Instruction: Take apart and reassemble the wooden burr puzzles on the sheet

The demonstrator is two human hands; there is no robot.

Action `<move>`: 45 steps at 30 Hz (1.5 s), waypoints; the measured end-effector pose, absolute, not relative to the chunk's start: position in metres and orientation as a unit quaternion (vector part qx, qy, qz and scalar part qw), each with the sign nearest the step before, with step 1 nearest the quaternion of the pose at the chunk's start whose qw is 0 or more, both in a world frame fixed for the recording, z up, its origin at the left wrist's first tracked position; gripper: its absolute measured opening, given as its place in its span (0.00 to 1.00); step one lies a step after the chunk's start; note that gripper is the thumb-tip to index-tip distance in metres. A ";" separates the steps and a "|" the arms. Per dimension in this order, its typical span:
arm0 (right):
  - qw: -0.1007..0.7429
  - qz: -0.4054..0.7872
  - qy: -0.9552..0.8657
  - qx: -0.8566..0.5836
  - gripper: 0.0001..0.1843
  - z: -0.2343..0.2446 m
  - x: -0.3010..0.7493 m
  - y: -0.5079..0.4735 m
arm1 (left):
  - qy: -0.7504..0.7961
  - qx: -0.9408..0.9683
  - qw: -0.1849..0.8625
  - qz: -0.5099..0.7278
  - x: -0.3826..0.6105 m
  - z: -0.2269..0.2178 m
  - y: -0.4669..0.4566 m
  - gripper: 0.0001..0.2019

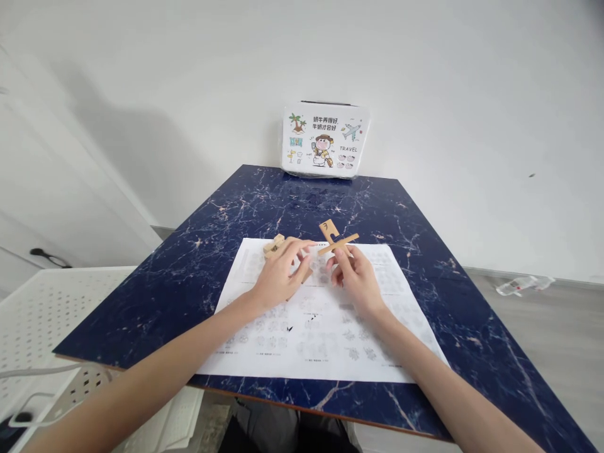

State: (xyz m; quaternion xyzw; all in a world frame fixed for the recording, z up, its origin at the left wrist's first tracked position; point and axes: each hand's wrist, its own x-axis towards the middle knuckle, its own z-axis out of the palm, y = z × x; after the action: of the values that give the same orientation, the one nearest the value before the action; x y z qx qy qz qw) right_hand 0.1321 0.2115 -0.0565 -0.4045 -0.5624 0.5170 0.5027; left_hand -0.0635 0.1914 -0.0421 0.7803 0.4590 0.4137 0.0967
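Observation:
My right hand (355,275) pinches a pair of crossed, slotted wooden puzzle pieces above a printed sheet. One is a notched flat piece (327,228) with a dark mark like a "3"; a thin wooden strip (352,238) runs across it. To the left, my left hand (283,272) hovers over the sheet, its fingers bent and apart, index fingertip close to the strip's left end. Partly hidden behind that hand lie several small wooden pieces (274,245). Another bit of wood (307,275) shows under its thumb; whether they touch is unclear.
The white instruction sheet (311,352) with rows of small diagrams lies on a dark blue marbled table (302,204). A white cartoon-printed case (325,138) stands against the wall at the back. A white perforated rack (42,314) is at left; clear plastic packaging (523,285) lies at right.

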 end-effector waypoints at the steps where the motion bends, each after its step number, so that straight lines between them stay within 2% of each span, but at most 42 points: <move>1: 0.511 0.509 -0.553 -0.417 0.18 -0.056 0.134 0.213 | 0.482 0.779 0.078 0.392 -0.064 -0.044 0.191 0.12; 3: 0.521 0.498 -0.542 -0.432 0.19 -0.057 0.136 0.216 | 0.522 0.783 0.045 0.335 -0.064 -0.048 0.191 0.10; 7: 0.516 0.488 -0.553 -0.434 0.19 -0.060 0.136 0.218 | 0.573 0.781 0.005 0.248 -0.063 -0.049 0.190 0.17; 10: 0.507 0.471 -0.580 -0.431 0.18 -0.061 0.135 0.217 | 0.585 0.784 -0.010 0.205 -0.060 -0.043 0.189 0.16; 14: 0.499 0.445 -0.610 -0.425 0.17 -0.062 0.134 0.215 | 0.576 0.799 -0.016 0.173 -0.056 -0.039 0.186 0.19; 17: 0.494 0.424 -0.628 -0.426 0.15 -0.062 0.135 0.213 | 0.561 0.805 -0.004 0.195 -0.056 -0.041 0.185 0.21; 24: 0.483 0.389 -0.642 -0.450 0.13 -0.065 0.136 0.214 | 0.547 0.743 0.117 0.368 -0.064 -0.041 0.193 0.17; 28: 0.455 0.359 -0.676 -0.455 0.12 -0.065 0.136 0.213 | 0.506 0.669 0.287 0.463 -0.063 -0.037 0.194 0.15; 32: 0.421 0.331 -0.714 -0.450 0.12 -0.065 0.135 0.210 | 0.437 0.619 0.433 0.488 -0.059 -0.030 0.191 0.18; 39: 0.375 0.249 -0.771 -0.450 0.09 -0.068 0.132 0.209 | 0.423 0.595 0.459 0.506 -0.060 -0.029 0.191 0.26; 45: 0.374 0.244 -0.771 -0.453 0.09 -0.069 0.132 0.209 | 0.444 0.608 0.439 0.491 -0.060 -0.028 0.192 0.25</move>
State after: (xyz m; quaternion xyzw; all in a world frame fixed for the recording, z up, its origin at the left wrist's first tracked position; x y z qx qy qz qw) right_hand 0.1322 0.2086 -0.0687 -0.4533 -0.7714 0.2436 0.3742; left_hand -0.0598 0.1917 -0.0280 0.6081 0.4438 0.4906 0.4389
